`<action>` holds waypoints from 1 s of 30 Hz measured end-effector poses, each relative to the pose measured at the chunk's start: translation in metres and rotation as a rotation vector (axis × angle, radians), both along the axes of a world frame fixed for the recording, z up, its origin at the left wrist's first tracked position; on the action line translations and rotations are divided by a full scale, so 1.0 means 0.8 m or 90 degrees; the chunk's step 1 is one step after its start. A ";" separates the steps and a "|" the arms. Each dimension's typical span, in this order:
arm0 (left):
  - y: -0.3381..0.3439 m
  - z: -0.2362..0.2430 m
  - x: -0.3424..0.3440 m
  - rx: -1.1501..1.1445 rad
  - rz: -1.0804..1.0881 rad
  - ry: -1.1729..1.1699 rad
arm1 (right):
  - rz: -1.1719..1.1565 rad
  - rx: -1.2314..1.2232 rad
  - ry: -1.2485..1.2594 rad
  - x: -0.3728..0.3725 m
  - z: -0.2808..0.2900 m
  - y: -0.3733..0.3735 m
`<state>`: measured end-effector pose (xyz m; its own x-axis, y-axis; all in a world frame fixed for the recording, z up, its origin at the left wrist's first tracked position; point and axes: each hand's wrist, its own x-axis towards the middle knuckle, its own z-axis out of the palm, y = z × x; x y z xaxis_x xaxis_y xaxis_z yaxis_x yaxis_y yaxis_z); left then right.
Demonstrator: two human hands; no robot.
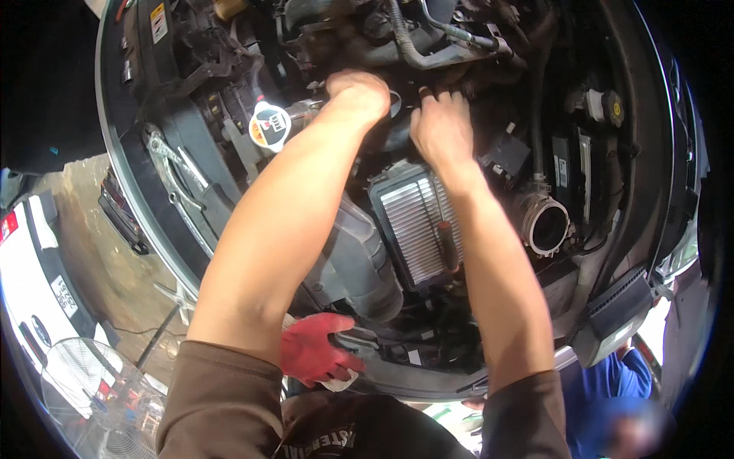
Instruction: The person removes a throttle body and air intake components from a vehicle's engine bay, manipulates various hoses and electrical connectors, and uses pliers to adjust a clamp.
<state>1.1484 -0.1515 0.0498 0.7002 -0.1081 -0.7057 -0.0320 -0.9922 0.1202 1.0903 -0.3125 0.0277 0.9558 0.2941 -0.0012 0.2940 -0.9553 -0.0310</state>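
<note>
Both my bare hands reach deep into a car's engine bay. My left hand (359, 92) is bent down among dark parts right of a round white filler cap (269, 126); its fingers are hidden below the wrist. Just right of it, my right hand (443, 130) has its fingers curled down over something dark that I cannot make out. A pale ring-like edge (395, 104) shows between the hands. Below them lies a pleated air filter (417, 229) in a dark frame. A screwdriver with a dark reddish handle (448, 246) rests across the filter, beside my right forearm.
Several wrenches (183, 180) lie along the left ledge. An open round duct (547, 226) is at right. A red work glove (317, 348) lies at the near edge. A caged fan (92, 390) and white car (57, 294) stand left; a person in blue (612, 382) is lower right.
</note>
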 end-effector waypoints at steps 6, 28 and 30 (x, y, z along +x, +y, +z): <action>0.015 -0.020 -0.009 0.026 -0.023 -0.041 | -0.080 0.391 0.023 -0.134 0.106 0.016; 0.013 0.007 -0.001 0.057 -0.009 0.050 | -0.377 0.625 0.315 -0.371 0.210 -0.059; 0.007 0.010 -0.009 0.075 0.017 -0.022 | -0.391 0.655 0.332 -0.373 0.203 -0.065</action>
<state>1.1409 -0.1459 0.0578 0.7256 -0.0060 -0.6881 -0.0068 -1.0000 0.0015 0.7917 -0.3647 0.1903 0.8888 -0.0990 -0.4476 -0.4475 -0.3988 -0.8004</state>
